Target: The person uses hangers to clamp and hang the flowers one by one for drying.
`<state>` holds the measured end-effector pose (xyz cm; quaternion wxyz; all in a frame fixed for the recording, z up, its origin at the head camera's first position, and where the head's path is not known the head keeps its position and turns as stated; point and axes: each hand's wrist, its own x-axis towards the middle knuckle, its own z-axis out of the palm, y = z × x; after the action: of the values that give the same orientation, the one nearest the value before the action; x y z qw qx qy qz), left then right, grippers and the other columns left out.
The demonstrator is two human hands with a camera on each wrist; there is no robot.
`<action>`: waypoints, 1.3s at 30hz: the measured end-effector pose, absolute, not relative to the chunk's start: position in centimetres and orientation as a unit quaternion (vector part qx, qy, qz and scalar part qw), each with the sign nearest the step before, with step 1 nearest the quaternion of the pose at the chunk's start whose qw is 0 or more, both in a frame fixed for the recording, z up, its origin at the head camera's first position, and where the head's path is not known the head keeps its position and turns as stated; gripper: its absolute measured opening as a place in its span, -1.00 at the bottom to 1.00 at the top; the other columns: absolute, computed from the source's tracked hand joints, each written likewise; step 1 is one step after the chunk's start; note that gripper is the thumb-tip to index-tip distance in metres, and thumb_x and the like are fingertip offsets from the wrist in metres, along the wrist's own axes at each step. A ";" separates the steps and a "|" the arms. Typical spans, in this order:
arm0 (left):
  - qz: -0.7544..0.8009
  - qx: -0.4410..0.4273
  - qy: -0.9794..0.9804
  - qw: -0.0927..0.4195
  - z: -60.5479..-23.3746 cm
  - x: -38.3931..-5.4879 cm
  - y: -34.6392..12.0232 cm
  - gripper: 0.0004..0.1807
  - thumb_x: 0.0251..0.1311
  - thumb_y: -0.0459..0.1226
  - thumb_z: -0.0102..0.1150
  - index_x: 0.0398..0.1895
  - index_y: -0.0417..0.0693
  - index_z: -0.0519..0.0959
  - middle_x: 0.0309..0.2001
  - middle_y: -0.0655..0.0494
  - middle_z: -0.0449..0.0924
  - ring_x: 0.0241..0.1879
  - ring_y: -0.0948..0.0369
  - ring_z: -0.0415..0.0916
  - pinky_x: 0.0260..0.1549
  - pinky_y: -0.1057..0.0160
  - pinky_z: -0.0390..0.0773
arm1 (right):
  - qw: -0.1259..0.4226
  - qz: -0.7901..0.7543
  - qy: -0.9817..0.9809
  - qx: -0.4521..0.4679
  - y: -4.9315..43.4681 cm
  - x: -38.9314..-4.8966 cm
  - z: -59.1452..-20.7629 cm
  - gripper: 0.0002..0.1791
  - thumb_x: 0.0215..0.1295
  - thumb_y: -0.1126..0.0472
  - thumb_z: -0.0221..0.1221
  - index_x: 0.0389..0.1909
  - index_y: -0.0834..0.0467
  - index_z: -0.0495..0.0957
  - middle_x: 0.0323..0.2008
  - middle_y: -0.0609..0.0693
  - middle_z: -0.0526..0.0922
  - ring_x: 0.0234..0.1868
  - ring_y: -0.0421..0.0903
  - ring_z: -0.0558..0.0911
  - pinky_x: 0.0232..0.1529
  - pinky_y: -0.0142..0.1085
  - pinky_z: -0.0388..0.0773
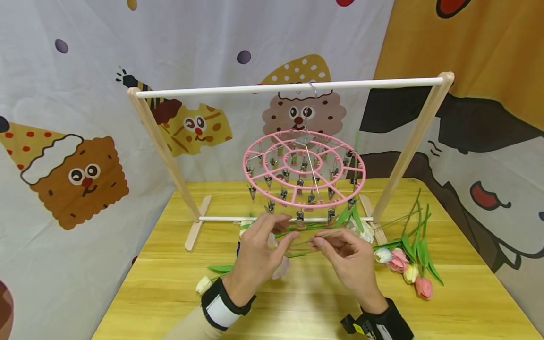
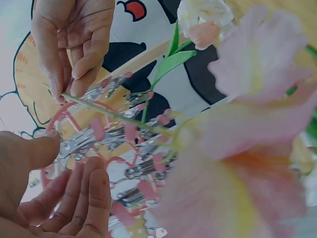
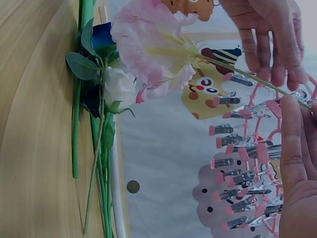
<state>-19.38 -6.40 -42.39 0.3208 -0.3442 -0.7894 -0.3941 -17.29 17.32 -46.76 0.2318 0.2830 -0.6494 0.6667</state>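
Note:
My right hand [image 1: 350, 259] pinches the thin green stem [image 2: 114, 114] of a pale pink, ruffled artificial flower [image 3: 153, 54] between thumb and fingertips. The stem lies roughly level, with the blossom to the left, partly hidden behind my left hand in the head view. My left hand [image 1: 259, 252] is close beside the stem, palm turned inward, its thumb and loosely bent fingers apart. Just beyond both hands hangs a pink round drying rack [image 1: 244, 166] with several metal clips [image 1: 300, 216] dangling from its rings.
The rack hangs from the white bar [image 1: 212, 89] of a wooden stand. Artificial tulips [image 1: 397, 260] lie at the right of the table [image 1: 170, 283], white flowers [image 1: 361, 231] near the stand's right foot. A white rose [image 3: 119, 89] and a blue flower [image 3: 103, 38] lie left of the rack.

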 end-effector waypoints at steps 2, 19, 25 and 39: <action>-0.389 -0.339 -0.793 0.324 -41.9 -19.4 -5.9 -0.53 0.40 -0.27 0.69 0.27 -0.20 0.72 0.02 -0.05 0.82 -0.06 0.10 0.87 -0.04 0.29 0.89 | 0.230 0.669 -0.649 0.281 17.4 -17.3 -46.7 -0.69 0.46 0.76 0.26 0.11 0.51 0.74 -0.07 0.10 0.95 -0.12 -0.10 0.97 -0.08 -0.17 0.94; -0.483 -0.298 -0.802 0.185 -39.7 -20.3 -3.1 -0.72 0.54 -0.21 0.56 0.17 -0.14 0.82 0.07 -0.05 0.93 -0.01 0.09 0.94 0.02 0.27 0.92 | 0.225 0.675 -0.649 0.268 18.1 -17.2 -46.4 -0.72 0.49 0.75 0.25 0.09 0.50 0.74 -0.03 0.02 0.94 -0.10 -0.11 0.98 -0.08 -0.17 0.94; -0.483 -0.285 -0.810 0.171 -39.5 -20.4 -2.9 -0.65 0.49 -0.19 0.61 0.25 -0.05 0.84 0.02 0.02 0.93 -0.04 0.13 0.93 -0.03 0.31 0.90 | 0.224 0.676 -0.651 0.263 18.2 -17.1 -46.4 -0.74 0.50 0.74 0.25 0.08 0.51 0.74 -0.02 0.00 0.93 -0.09 -0.10 0.98 -0.07 -0.17 0.94; -0.529 -0.237 -0.804 0.129 -39.6 -20.4 -3.3 -0.81 0.56 -0.24 0.54 0.10 -0.09 0.83 0.00 0.03 0.89 0.01 0.09 0.90 -0.02 0.32 0.87 | 0.244 0.675 -0.649 0.253 18.0 -17.4 -46.5 -0.75 0.50 0.73 0.27 0.05 0.47 0.75 -0.10 0.05 0.94 -0.15 -0.08 0.97 -0.14 -0.16 0.94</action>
<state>-20.41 -3.31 -39.61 0.1295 -0.2374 -0.8042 -0.5293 -17.44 18.03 -46.45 0.2440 0.2533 -0.6490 0.6746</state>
